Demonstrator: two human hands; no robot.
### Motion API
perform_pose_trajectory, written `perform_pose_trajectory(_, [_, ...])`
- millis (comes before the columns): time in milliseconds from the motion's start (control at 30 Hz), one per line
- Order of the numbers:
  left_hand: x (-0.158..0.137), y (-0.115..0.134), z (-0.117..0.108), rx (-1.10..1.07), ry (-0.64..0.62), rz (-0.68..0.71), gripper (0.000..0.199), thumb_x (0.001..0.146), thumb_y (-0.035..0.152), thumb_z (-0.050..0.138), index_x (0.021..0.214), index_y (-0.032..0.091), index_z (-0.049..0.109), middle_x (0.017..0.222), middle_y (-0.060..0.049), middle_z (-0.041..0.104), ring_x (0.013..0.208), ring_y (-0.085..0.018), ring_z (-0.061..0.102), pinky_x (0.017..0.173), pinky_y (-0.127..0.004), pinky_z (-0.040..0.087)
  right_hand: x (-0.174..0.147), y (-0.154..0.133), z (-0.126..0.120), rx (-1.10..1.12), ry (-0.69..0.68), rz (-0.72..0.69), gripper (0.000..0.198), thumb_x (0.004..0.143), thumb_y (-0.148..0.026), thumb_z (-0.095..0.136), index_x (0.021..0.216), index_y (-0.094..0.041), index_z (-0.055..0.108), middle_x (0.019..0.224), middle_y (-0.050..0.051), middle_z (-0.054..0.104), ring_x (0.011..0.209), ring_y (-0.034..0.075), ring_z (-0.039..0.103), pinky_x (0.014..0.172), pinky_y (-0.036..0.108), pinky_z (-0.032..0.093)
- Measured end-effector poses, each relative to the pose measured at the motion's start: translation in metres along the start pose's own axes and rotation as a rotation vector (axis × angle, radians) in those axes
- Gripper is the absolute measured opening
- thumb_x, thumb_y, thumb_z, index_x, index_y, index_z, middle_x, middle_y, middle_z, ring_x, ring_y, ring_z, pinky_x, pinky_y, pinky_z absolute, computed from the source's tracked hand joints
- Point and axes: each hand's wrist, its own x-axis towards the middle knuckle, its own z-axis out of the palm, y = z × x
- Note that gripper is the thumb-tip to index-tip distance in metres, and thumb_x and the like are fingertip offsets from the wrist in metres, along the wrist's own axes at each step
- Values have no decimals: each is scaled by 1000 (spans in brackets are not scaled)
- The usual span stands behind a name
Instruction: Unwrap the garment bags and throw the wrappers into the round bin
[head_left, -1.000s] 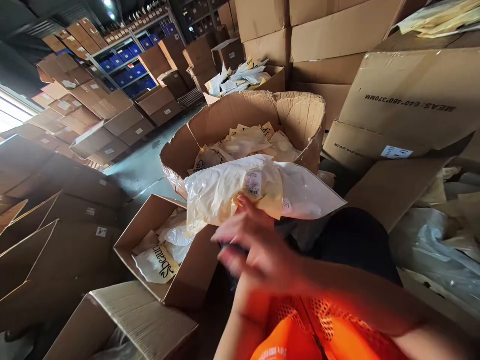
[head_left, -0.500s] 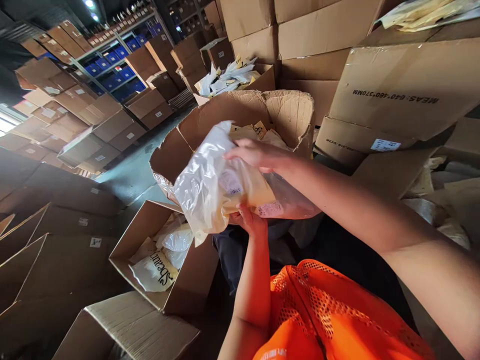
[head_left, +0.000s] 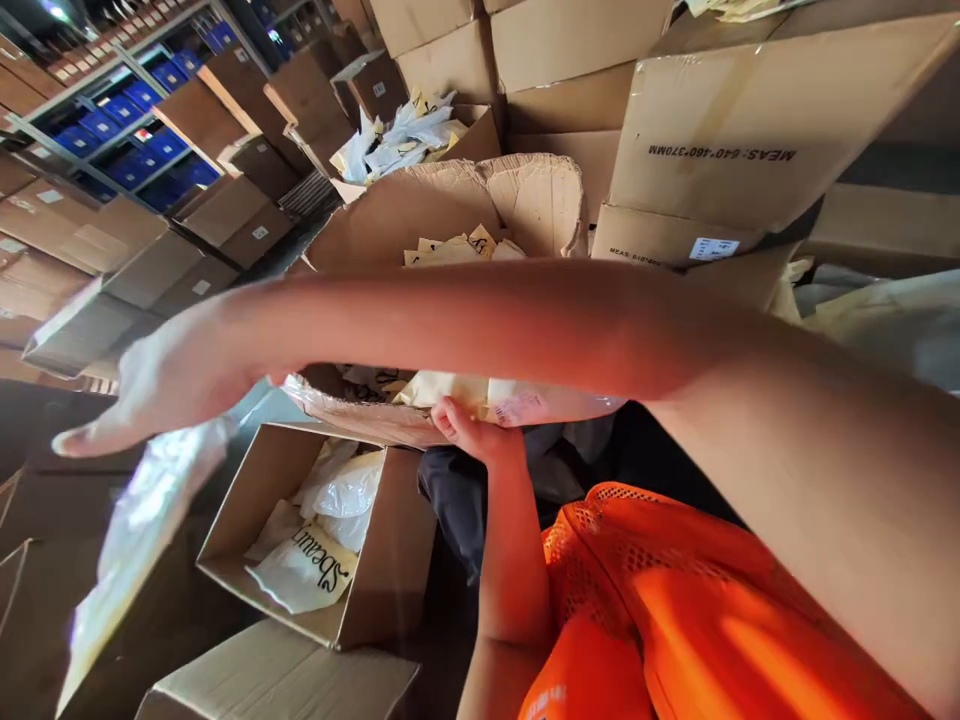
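Observation:
My right hand (head_left: 157,385) reaches far across to the left, fingers spread flat and holding nothing. Just below it a clear plastic bag (head_left: 127,540) hangs blurred in the air, above dark flattened cartons. My left hand (head_left: 469,432) is at the centre, shut on a cream packet in plastic (head_left: 517,400) with a barcode label. It holds the packet against the front rim of a big torn carton (head_left: 540,195) that contains several cream packets. My right forearm hides most of that carton's contents.
A small open carton (head_left: 379,560) with white bags printed "Beauty" stands below my left hand. Another carton (head_left: 285,680) lies at the bottom edge. Stacked cartons (head_left: 720,130) rise at right and behind. Shelves with blue boxes (head_left: 127,120) stand far left. I wear an orange mesh vest (head_left: 675,620).
My right hand left the packet and swung far left, letting go of a clear plastic bag that now drops below it. My left hand still holds the packet, now lower by the carton rim.

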Motion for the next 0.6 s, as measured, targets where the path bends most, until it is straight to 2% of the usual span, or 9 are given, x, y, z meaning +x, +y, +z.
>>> perform_pose_trajectory(67, [0,0,0,16,-13,-6,39,79,47,66,75,22,36,77,5,41,73,-12,52,71,-25,49,-30,7,-20,-241,16,-54,33,95,-36,39,109,-22,65,137,-8,58,118,15,61,78,33,60])
perform_pose_trajectory(133, [0,0,-1,60,-26,4,36,82,47,62,77,23,36,79,4,41,76,-13,52,72,-25,49,-69,27,-47,-203,144,-46,40,99,-42,37,128,-23,56,141,-6,55,121,12,58,76,24,61])
perform_pose_trajectory(200, [0,0,0,104,-40,21,34,85,47,58,78,23,34,81,4,40,79,-13,52,74,-25,49,-113,58,-74,-180,292,-68,47,97,-54,44,132,-24,55,138,-5,56,121,15,57,81,25,60])
perform_pose_trajectory(267, [1,0,0,96,-47,27,33,85,46,57,79,24,33,83,3,39,82,-13,52,76,-25,50,-159,99,-95,-63,534,-30,55,93,-58,51,134,-22,54,137,-2,56,121,20,56,92,33,56])
perform_pose_trajectory(333, [1,1,1,46,-48,24,33,84,44,60,79,23,35,84,3,40,82,-13,52,76,-25,50,-203,143,-100,97,893,125,52,92,-46,56,135,-16,53,131,3,59,116,20,58,94,34,48])
perform_pose_trajectory(400, [1,2,2,10,-55,24,30,83,42,61,79,23,38,85,3,42,81,-13,53,75,-25,50,-241,185,-82,270,1388,282,43,93,-30,54,133,-14,50,129,9,60,113,17,60,89,29,46])
perform_pose_trajectory(467, [0,3,2,20,-60,38,27,84,41,59,79,23,41,85,3,44,80,-13,53,74,-25,50,-270,219,-41,494,1697,351,34,94,-27,50,126,-17,49,126,14,62,102,15,64,79,28,48])
perform_pose_trajectory(533, [-1,3,3,36,-69,44,25,86,40,56,79,23,40,84,3,45,79,-13,54,74,-26,49,-285,242,12,748,1649,325,36,92,-51,50,113,-22,52,120,17,65,95,20,67,74,33,51])
perform_pose_trajectory(600, [-2,4,3,40,-97,36,27,86,38,55,77,23,35,81,5,44,78,-12,55,77,-26,48,-286,252,60,826,1342,227,58,74,-73,64,102,-23,59,111,16,68,99,27,67,76,38,53])
